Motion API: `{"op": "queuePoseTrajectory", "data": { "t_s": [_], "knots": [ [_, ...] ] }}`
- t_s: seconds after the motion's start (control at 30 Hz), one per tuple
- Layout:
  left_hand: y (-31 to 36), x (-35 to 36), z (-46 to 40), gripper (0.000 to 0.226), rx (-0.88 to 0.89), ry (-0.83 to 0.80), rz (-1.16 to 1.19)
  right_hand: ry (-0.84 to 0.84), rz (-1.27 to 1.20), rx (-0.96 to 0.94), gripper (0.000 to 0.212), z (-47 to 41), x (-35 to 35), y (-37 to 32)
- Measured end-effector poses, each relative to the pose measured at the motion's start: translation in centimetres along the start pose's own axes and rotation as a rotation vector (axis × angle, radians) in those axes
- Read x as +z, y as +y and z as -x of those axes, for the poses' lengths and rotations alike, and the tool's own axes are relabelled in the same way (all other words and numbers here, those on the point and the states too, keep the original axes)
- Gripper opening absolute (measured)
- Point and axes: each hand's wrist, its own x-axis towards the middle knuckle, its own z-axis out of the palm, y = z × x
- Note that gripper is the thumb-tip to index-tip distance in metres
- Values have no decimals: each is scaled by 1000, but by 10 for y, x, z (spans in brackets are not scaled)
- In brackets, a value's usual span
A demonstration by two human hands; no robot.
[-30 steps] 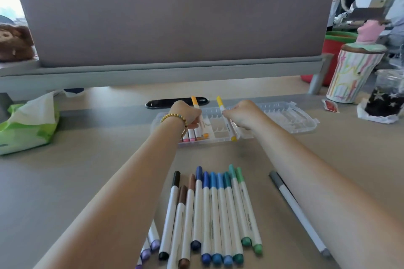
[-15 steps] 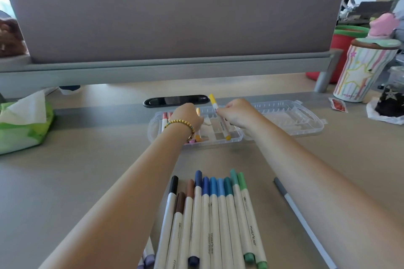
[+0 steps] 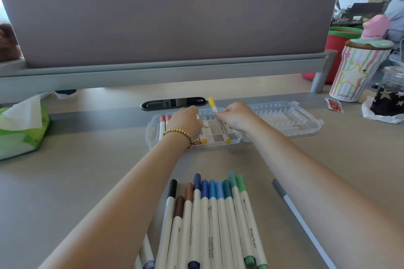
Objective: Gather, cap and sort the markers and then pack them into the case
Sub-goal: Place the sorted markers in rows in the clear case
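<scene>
Markers fill the scene: slim cream-white barrels with coloured caps at each end. The yellow marker (image 3: 219, 124) lies tilted in the clear case (image 3: 279, 124), its far cap raised over the rim, its near end down in a groove. The right hand (image 3: 235, 117) pinches its barrel between curled fingers (image 3: 219, 116). The left hand (image 3: 188, 122), a gold bead bracelet (image 3: 178, 132) on the wrist, rests over the case's left part with fingers curled on an orange marker (image 3: 202, 135); how tightly it grips I cannot tell. Two red-capped markers (image 3: 164, 123) already sit at the case's left end. The case is transparent ribbed plastic, opened flat in two hinged halves on the worktop (image 3: 87, 181). Nearer the person, ten markers (image 3: 214, 214) lie side by side in a row: black, two browns, five blues, two greens. One grey marker (image 3: 297, 212) lies apart to the right, and purple-capped ones (image 3: 146, 257) peek out lower left. A green tissue pack (image 3: 19, 129) sits far left, a striped paper cup (image 3: 354, 72) far right.
</scene>
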Motion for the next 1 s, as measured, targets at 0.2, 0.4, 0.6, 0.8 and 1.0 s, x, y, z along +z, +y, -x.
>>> {"op": "queuePoseTrajectory", "data": {
  "t_s": [0.2,0.4,0.6,0.8,1.0],
  "knots": [
    [-11,-5,0,55,208,-224,-271,2,43,29,43,-1,-8,1],
    [-18,8,-2,64,111,-239,-288,-10,85,62,34,-9,-2,-6],
    [-14,8,0,58,103,-249,-371,-21,104,80,24,-13,1,-7],
    [-6,2,4,53,125,-248,-364,-55,140,117,25,-14,14,-11],
    [-35,-1,-1,63,56,-298,-277,-59,233,118,19,-26,38,-17]
  ]
}}
